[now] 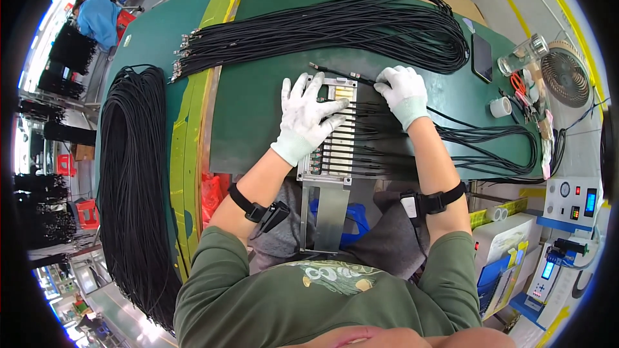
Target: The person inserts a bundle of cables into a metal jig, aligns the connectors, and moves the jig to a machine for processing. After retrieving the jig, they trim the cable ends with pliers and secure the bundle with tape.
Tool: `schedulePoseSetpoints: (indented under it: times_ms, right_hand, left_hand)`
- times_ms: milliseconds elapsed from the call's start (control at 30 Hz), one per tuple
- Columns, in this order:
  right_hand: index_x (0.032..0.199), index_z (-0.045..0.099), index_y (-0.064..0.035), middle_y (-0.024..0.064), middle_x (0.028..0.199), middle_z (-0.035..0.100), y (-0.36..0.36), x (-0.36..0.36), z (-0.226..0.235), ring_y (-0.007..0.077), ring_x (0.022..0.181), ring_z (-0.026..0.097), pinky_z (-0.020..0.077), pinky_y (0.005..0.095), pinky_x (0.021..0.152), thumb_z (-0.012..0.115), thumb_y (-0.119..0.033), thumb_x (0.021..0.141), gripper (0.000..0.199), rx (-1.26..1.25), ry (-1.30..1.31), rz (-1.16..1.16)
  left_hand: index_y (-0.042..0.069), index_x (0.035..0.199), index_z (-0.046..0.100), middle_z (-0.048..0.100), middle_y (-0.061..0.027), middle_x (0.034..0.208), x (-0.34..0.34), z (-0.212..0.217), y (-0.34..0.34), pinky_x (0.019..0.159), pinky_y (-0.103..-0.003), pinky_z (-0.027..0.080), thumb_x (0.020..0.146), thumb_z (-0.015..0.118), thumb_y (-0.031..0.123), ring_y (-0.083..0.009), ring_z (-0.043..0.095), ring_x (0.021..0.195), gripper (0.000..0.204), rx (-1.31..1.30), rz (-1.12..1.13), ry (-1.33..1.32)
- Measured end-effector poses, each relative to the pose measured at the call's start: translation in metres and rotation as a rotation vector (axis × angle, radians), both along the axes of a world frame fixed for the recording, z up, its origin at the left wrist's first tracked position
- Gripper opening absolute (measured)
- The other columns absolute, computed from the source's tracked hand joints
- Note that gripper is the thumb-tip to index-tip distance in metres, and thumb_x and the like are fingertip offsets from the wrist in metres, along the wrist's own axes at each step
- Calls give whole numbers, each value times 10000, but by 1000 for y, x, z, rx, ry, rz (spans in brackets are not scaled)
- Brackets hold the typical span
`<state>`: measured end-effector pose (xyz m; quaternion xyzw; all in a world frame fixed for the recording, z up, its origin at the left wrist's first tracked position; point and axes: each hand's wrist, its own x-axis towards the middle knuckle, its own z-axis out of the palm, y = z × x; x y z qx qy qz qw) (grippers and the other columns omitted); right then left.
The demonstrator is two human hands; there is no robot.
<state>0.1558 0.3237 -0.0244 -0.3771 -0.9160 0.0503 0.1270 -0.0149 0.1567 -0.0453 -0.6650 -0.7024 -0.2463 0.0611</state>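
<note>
A metal slotted fixture (303,164) lies across the near edge of the green table. Black cables (374,153) sit side by side in its nearer slots, their connector ends to the left and their lengths running off to the right. My left hand (304,116), in a white glove, rests over the fixture's far left part with its fingers spread, hiding some slots. My gloved right hand (403,93) is closed, fingertips pinching a black cable (340,72) just right of the fixture's far end. That cable's metal-tipped end points left, beyond the fixture's far edge.
A thick bundle of black cables (322,35) stretches across the far table; another large coil (132,180) hangs over the left side. At right are a phone (481,57), a glass bottle (521,57), a white cup (500,107), a fan (565,76) and a control box (572,200).
</note>
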Motion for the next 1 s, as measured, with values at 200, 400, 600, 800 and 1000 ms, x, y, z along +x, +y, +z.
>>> schedulePoseSetpoints:
  times_ms: [200, 400, 600, 800, 1000]
  right_hand:
    - [875, 689, -111, 62, 851, 667, -12, -3, 17, 290, 877, 604, 478, 399, 783, 713, -196, 775, 133, -12, 261, 172]
    - [886, 680, -108, 51, 851, 664, -47, -29, 20, 284, 868, 597, 461, 390, 782, 725, -212, 762, 167, -7, 445, 481]
    - [911, 689, -113, 44, 869, 674, -62, -39, 19, 267, 876, 599, 447, 366, 786, 726, -238, 765, 196, 40, 278, 468]
    - [903, 695, -108, 51, 822, 678, -33, -18, 20, 254, 861, 601, 444, 367, 782, 708, -239, 798, 168, 99, 213, 366]
    - [863, 697, -108, 54, 758, 668, -32, -10, 18, 259, 818, 597, 447, 374, 774, 676, -225, 830, 123, -296, 294, 213]
  left_hand:
    - [212, 960, 744, 592, -166, 1284, -14, -9, -1, 1100, -584, 243, 814, 691, 401, -385, 482, 1230, 245, 195, 63, -248]
    - [65, 946, 687, 602, -176, 1274, -22, -4, -3, 1086, -473, 326, 881, 656, 264, -374, 477, 1248, 212, 268, -42, -454]
    - [25, 903, 672, 628, -158, 1233, -22, -3, -5, 1035, -425, 395, 858, 673, 154, -332, 505, 1218, 136, 285, -98, -550]
    - [45, 784, 664, 668, -128, 1132, -33, -7, -9, 1045, -460, 367, 807, 700, 155, -315, 558, 1128, 118, 331, 91, -698]
    - [26, 838, 680, 671, -133, 1122, -31, 3, -6, 1032, -447, 388, 844, 680, 145, -310, 586, 1097, 119, 296, 193, -241]
